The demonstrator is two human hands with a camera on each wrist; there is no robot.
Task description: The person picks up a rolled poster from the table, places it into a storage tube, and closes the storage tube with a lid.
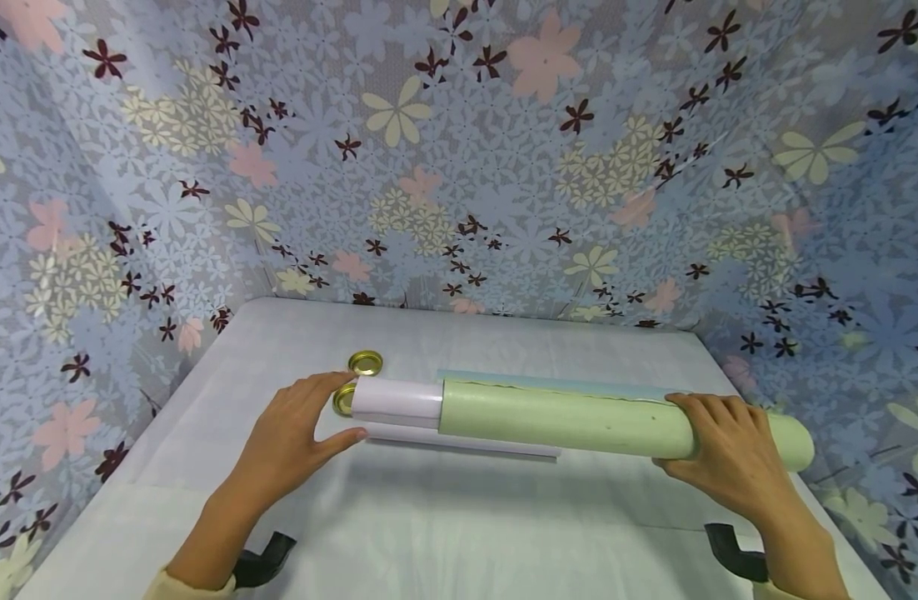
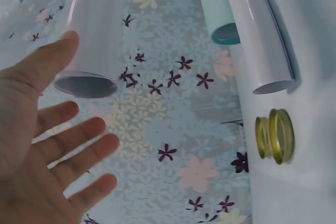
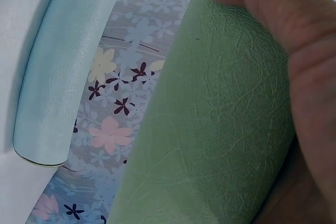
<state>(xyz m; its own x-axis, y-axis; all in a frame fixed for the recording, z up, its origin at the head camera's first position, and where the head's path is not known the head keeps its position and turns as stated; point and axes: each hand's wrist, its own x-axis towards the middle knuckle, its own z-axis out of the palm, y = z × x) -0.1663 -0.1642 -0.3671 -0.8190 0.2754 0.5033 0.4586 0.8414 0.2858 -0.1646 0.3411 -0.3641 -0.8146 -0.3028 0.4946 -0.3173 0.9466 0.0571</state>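
Note:
A pale green tube (image 1: 564, 415) is held above the table by my right hand (image 1: 729, 446), which grips it near its right end. From its left end sticks out a narrower white tube (image 1: 396, 402), with its open end showing in the left wrist view. My left hand (image 1: 290, 433) is at that end, thumb and fingers spread around it without curling closed. In the left wrist view the thumb lies over the white tube's edge; whether it touches cannot be told. Two gold round lids or rings, one farther back (image 1: 365, 362) and one partly behind the left fingers (image 1: 342, 400), lie on the table.
Behind the green tube lies a light blue tube (image 3: 58, 77), mostly hidden in the head view. A second white tube (image 2: 262, 40) rests on the white-covered table (image 1: 459, 533). Flowered cloth (image 1: 459, 167) hangs around the back and sides.

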